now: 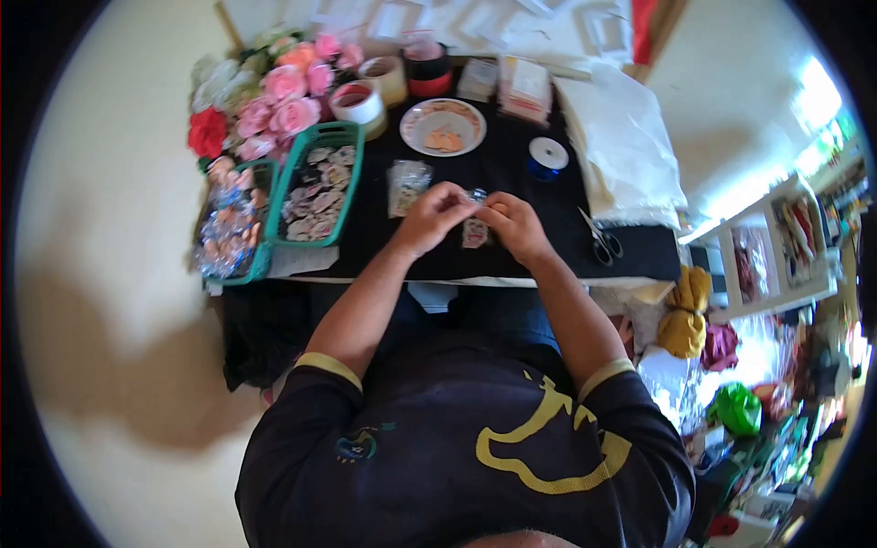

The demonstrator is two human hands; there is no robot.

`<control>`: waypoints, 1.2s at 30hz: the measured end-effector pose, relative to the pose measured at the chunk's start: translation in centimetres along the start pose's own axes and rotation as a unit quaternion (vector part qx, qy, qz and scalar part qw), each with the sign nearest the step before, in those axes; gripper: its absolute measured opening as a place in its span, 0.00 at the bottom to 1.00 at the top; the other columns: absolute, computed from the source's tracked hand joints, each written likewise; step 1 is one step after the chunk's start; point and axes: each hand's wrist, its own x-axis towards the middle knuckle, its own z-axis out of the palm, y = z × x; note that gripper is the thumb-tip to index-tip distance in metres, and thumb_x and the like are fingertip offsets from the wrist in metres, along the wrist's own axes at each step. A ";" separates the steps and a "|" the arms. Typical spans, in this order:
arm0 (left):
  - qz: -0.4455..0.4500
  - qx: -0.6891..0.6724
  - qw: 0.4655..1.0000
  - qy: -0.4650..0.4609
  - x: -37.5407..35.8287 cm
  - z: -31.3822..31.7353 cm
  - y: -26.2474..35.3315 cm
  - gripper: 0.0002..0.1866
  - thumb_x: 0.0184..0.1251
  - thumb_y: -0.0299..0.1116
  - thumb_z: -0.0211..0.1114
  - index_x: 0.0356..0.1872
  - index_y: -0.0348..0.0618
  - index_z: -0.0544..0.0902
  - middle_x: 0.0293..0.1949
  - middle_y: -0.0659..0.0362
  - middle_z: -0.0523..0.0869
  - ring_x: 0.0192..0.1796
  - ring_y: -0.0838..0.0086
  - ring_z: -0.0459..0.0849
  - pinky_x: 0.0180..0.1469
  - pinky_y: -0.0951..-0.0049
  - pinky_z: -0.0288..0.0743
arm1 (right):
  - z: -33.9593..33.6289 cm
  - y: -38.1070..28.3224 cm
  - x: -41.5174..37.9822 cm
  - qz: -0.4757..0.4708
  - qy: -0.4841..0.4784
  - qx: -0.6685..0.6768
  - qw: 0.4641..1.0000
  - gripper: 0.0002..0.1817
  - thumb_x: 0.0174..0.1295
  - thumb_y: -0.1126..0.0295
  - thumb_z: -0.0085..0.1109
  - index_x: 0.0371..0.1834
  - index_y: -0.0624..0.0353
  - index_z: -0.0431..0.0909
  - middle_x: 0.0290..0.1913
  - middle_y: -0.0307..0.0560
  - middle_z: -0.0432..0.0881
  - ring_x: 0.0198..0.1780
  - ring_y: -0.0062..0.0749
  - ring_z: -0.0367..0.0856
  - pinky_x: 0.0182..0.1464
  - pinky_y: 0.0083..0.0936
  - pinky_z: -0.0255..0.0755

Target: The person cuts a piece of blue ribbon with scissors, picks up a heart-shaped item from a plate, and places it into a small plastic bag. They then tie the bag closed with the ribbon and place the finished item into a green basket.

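Note:
My left hand (pixel 433 219) and my right hand (pixel 517 226) meet near the front middle of the black-covered table, fingers pinched. Between their fingertips is a small piece of shiny clear plastic (pixel 477 194); its exact form is too small to make out. Just below the fingers lies a small printed cutout (pixel 474 234), pale with pink and dark marks. Beside my left hand sits a clear plastic packet (pixel 407 186). Scissors (pixel 600 242) with black handles lie to the right of my right hand.
A plate (pixel 413 111) holding peach-coloured pieces and a blue ribbon spool (pixel 547 162) stand farther back. At left are a green basket (pixel 352 187) of cutouts, another green basket (pixel 259 265) of wrapped items, artificial flowers (pixel 285 82) and tape rolls (pixel 356 102). Plastic sheets (pixel 621 137) lie right.

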 end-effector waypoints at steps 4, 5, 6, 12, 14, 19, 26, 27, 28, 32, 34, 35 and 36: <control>0.027 0.010 0.999 0.039 -0.5 0.4 1.0 0.07 0.67 0.32 0.67 0.40 0.42 0.79 0.35 0.64 0.82 0.39 0.83 0.80 0.43 0.79 0.76 | 0.1 -0.7 -0.3 0.027 -0.003 0.067 0.997 0.07 0.66 0.69 0.59 0.42 0.60 0.76 0.33 0.36 0.80 0.35 0.17 0.74 0.40 0.15 0.66; 0.041 0.035 0.998 0.045 -0.7 0.5 1.6 0.08 0.67 0.33 0.68 0.39 0.42 0.79 0.34 0.64 0.82 0.37 0.83 0.80 0.41 0.79 0.76 | 0.0 0.2 0.1 -0.019 -0.006 0.107 0.994 0.10 0.65 0.69 0.55 0.45 0.61 0.75 0.36 0.38 0.80 0.39 0.19 0.74 0.44 0.17 0.66; 0.055 0.059 0.996 0.047 -1.0 0.7 2.5 0.09 0.66 0.34 0.69 0.39 0.42 0.79 0.33 0.64 0.82 0.36 0.83 0.80 0.40 0.79 0.75 | -0.4 0.4 0.5 -0.012 -0.009 0.096 0.995 0.15 0.64 0.65 0.51 0.49 0.61 0.74 0.41 0.41 0.79 0.42 0.23 0.75 0.47 0.21 0.66; 0.133 0.182 0.963 0.151 -4.0 -2.8 9.9 0.12 0.64 0.32 0.71 0.40 0.42 0.76 0.32 0.65 0.79 0.35 0.86 0.78 0.37 0.80 0.74 | -0.3 1.0 0.4 -0.047 0.017 0.209 0.977 0.16 0.68 0.58 0.48 0.47 0.59 0.76 0.38 0.40 0.77 0.40 0.24 0.72 0.43 0.22 0.63; 0.132 0.124 0.964 0.192 -3.8 -7.1 10.3 0.16 0.62 0.28 0.71 0.44 0.41 0.72 0.35 0.62 0.79 0.34 0.82 0.81 0.33 0.80 0.77 | -0.2 0.7 0.4 -0.040 0.026 0.163 0.986 0.16 0.69 0.58 0.48 0.45 0.59 0.76 0.36 0.40 0.76 0.39 0.23 0.72 0.42 0.22 0.62; 0.107 0.210 0.908 0.345 -6.9 -18.2 17.0 0.25 0.61 0.26 0.68 0.57 0.34 0.67 0.43 0.47 0.83 0.32 0.70 0.87 0.34 0.73 0.84 | 0.3 0.0 0.3 -0.029 0.052 0.119 0.991 0.15 0.71 0.58 0.49 0.40 0.59 0.77 0.33 0.40 0.75 0.36 0.23 0.71 0.41 0.22 0.62; -0.031 0.351 0.836 0.420 -10.9 -30.8 17.2 0.24 0.61 0.30 0.70 0.56 0.36 0.71 0.42 0.50 0.85 0.33 0.73 0.87 0.33 0.74 0.82 | 0.5 -0.1 0.4 -0.018 0.067 0.105 0.992 0.12 0.71 0.62 0.51 0.38 0.60 0.78 0.32 0.39 0.76 0.35 0.22 0.71 0.40 0.22 0.64; -0.076 0.359 0.823 0.433 -11.1 -31.0 17.0 0.23 0.60 0.30 0.70 0.55 0.36 0.73 0.42 0.51 0.86 0.32 0.73 0.87 0.33 0.74 0.82 | 0.5 -0.1 0.4 -0.020 0.064 0.107 0.992 0.12 0.70 0.63 0.51 0.38 0.60 0.78 0.32 0.39 0.76 0.35 0.22 0.71 0.40 0.21 0.64; -0.075 0.360 0.824 0.432 -11.2 -31.2 16.7 0.23 0.60 0.30 0.70 0.55 0.36 0.73 0.42 0.51 0.86 0.32 0.73 0.87 0.33 0.74 0.82 | 0.5 -0.1 0.4 -0.021 0.066 0.108 0.992 0.12 0.70 0.63 0.51 0.38 0.60 0.78 0.32 0.39 0.76 0.35 0.22 0.71 0.40 0.21 0.64; -0.088 0.362 0.832 0.410 -11.0 -32.7 13.4 0.19 0.59 0.34 0.71 0.48 0.37 0.77 0.38 0.54 0.87 0.33 0.70 0.88 0.35 0.72 0.81 | 0.6 -0.3 0.3 -0.014 0.067 0.090 0.994 0.10 0.69 0.65 0.52 0.38 0.60 0.78 0.32 0.39 0.76 0.35 0.22 0.71 0.40 0.21 0.64; -0.031 0.500 0.770 0.396 -10.9 -32.3 12.8 0.17 0.57 0.34 0.71 0.46 0.41 0.80 0.38 0.55 0.87 0.39 0.67 0.88 0.43 0.68 0.80 | 0.7 -0.3 0.3 -0.013 0.067 0.079 0.994 0.10 0.69 0.65 0.52 0.38 0.60 0.78 0.32 0.39 0.76 0.35 0.22 0.71 0.41 0.21 0.65; -0.043 0.498 0.781 0.374 -11.1 -32.4 12.7 0.16 0.55 0.36 0.70 0.44 0.45 0.82 0.38 0.56 0.87 0.44 0.64 0.87 0.49 0.65 0.78 | 0.7 -0.3 0.3 -0.009 0.068 0.071 0.995 0.10 0.69 0.65 0.52 0.38 0.60 0.78 0.32 0.40 0.76 0.35 0.22 0.71 0.41 0.21 0.65; -0.042 0.499 0.781 0.373 -11.0 -32.5 12.5 0.16 0.55 0.36 0.70 0.44 0.45 0.82 0.38 0.56 0.87 0.44 0.64 0.87 0.49 0.65 0.78 | 0.7 -0.3 0.3 -0.006 0.068 0.063 0.996 0.10 0.69 0.65 0.52 0.38 0.60 0.78 0.31 0.40 0.76 0.35 0.22 0.71 0.41 0.22 0.65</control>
